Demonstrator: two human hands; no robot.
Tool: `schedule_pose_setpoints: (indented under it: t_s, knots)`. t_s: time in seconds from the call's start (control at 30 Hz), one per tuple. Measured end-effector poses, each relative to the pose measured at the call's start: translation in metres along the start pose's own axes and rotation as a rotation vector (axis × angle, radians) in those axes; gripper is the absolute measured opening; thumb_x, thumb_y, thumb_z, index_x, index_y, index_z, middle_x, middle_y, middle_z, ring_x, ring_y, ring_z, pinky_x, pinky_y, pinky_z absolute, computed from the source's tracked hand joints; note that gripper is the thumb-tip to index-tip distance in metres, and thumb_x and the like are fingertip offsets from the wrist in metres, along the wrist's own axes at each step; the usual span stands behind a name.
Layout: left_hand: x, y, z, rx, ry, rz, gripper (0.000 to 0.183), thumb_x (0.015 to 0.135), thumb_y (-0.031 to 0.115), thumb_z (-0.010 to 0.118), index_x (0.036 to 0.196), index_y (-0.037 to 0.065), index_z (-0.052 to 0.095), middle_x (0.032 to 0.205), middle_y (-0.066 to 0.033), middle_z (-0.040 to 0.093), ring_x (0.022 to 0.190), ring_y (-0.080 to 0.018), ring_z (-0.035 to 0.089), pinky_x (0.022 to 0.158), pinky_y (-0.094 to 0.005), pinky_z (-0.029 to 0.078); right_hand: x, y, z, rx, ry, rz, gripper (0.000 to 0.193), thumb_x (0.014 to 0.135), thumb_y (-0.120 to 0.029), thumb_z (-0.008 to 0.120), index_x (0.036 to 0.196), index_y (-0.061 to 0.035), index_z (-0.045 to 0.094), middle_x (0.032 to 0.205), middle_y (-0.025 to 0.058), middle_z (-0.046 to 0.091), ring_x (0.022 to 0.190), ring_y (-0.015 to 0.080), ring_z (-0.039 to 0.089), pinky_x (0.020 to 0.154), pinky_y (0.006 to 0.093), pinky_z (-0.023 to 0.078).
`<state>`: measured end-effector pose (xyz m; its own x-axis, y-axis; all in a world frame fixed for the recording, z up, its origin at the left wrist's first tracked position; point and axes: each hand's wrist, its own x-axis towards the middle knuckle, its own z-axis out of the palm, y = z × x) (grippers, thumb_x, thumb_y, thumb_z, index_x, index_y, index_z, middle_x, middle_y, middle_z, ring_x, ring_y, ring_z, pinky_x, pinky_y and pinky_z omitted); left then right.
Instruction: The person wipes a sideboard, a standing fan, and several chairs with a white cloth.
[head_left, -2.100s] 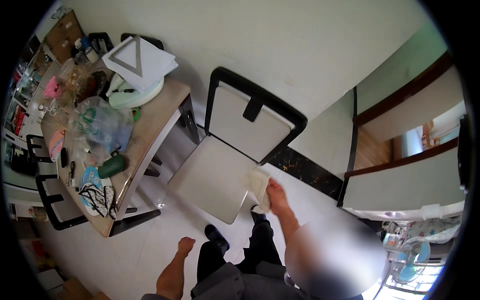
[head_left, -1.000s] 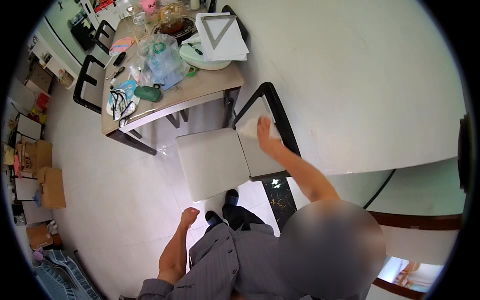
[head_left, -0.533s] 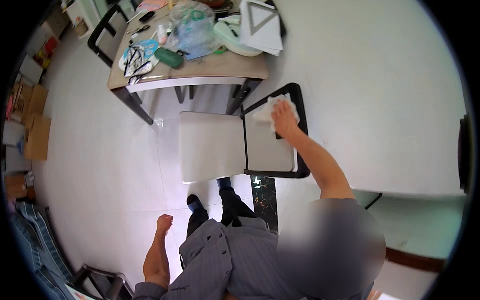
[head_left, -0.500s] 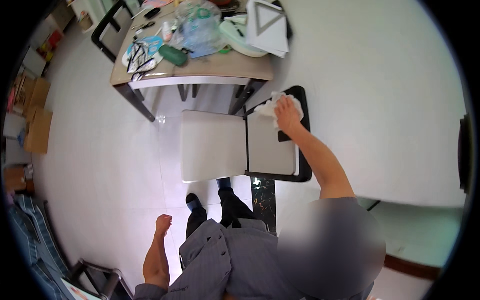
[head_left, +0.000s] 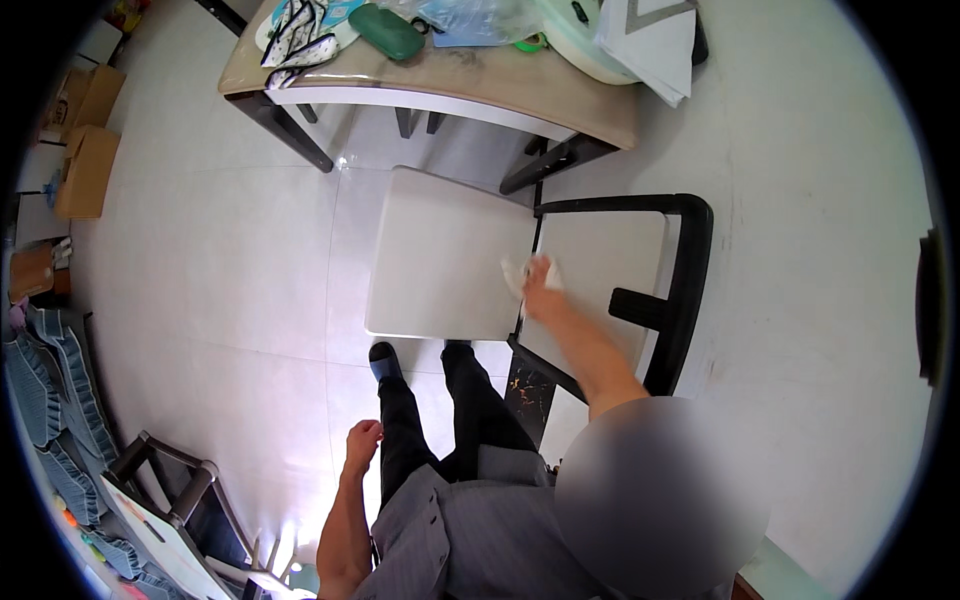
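Note:
A chair (head_left: pixel 455 262) with a pale flat seat and a black-framed backrest (head_left: pixel 690 290) stands before me. My right hand (head_left: pixel 541 290) is closed on a crumpled white cloth (head_left: pixel 514 277), pressed where the seat meets the backrest panel. Slight blur softens the fingers, and part of the cloth is hidden under them. At my left side, away from the chair, my left hand (head_left: pixel 364 440) hangs with its fingers curled and nothing visible in them.
Beyond the chair is a table (head_left: pixel 460 85) bearing a green case (head_left: pixel 387 31), a patterned cloth (head_left: pixel 300 40), plastic bags and papers. Cardboard boxes (head_left: pixel 85 170) line the left. Another chair (head_left: pixel 170 520) stands at lower left, near blue ruffled fabric (head_left: pixel 60 400).
My right hand has drawn the cloth from the backrest's far top corner back to the seat joint. The view has shifted, the chair appears turned slightly, and my left hand remains low.

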<state>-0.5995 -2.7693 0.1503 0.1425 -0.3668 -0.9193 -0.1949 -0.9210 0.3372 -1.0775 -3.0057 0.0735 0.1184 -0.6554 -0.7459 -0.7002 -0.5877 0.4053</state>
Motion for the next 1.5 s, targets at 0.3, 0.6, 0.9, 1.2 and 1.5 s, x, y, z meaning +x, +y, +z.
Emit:
schedule_pose_setpoints:
  t_s: [0.3, 0.6, 0.9, 1.2, 1.5]
  knots:
    - [0.048, 0.052, -0.015, -0.002, -0.069, 0.177, 0.036, 0.096, 0.031, 0.066, 0.117, 0.003, 0.072, 0.096, -0.0061, 0.074, 0.085, -0.0152, 0.069, 0.071, -0.0317, 0.053, -0.12, -0.007, 0.005, 0.182, 0.0, -0.235, 0.047, 0.09, -0.035, 0.06, 0.133, -0.0171, 0.069, 0.158, 0.0103, 0.049, 0.155, 0.0465, 0.026, 0.124, 0.0731, 0.003]
    - [0.072, 0.031, -0.051, -0.03, 0.101, 0.093, 0.03, 0.095, 0.028, 0.065, 0.111, 0.004, 0.073, 0.092, -0.0048, 0.073, 0.081, -0.014, 0.069, 0.067, -0.0307, 0.053, -0.017, 0.198, -0.091, -0.091, 0.063, 0.096, 0.062, 0.105, -0.048, 0.047, 0.161, -0.0228, 0.04, 0.165, 0.0066, 0.039, 0.158, 0.0418, 0.018, 0.123, 0.0699, 0.005]
    - [0.056, 0.002, 0.008, 0.002, 0.105, -0.024, 0.028, 0.094, 0.024, 0.067, 0.108, 0.001, 0.076, 0.09, -0.0063, 0.075, 0.079, -0.0139, 0.07, 0.066, -0.0311, 0.054, 0.122, 0.103, -0.036, -0.132, 0.022, 0.108, 0.057, 0.103, -0.033, 0.047, 0.157, -0.0183, 0.048, 0.159, 0.0099, 0.049, 0.151, 0.0379, 0.036, 0.121, 0.0639, 0.018]
    - [0.059, 0.07, 0.089, 0.146, -0.081, 0.193, 0.03, 0.095, 0.025, 0.069, 0.111, 0.001, 0.076, 0.092, -0.0112, 0.077, 0.087, -0.0204, 0.072, 0.081, -0.0333, 0.055, 0.061, 0.025, -0.006, -0.04, -0.089, -0.151, 0.043, 0.098, -0.033, 0.055, 0.13, -0.012, 0.075, 0.138, 0.0139, 0.069, 0.135, 0.035, 0.058, 0.122, 0.0586, 0.025]
    - [0.079, 0.061, -0.011, 0.262, -0.043, 0.346, 0.032, 0.093, 0.031, 0.065, 0.104, 0.004, 0.077, 0.091, -0.0133, 0.078, 0.086, -0.0244, 0.075, 0.078, -0.0383, 0.058, -0.079, -0.098, 0.004, 0.233, -0.084, -0.19, 0.038, 0.098, -0.023, 0.051, 0.124, -0.0073, 0.074, 0.13, 0.01, 0.069, 0.136, 0.0319, 0.052, 0.117, 0.0533, 0.028]
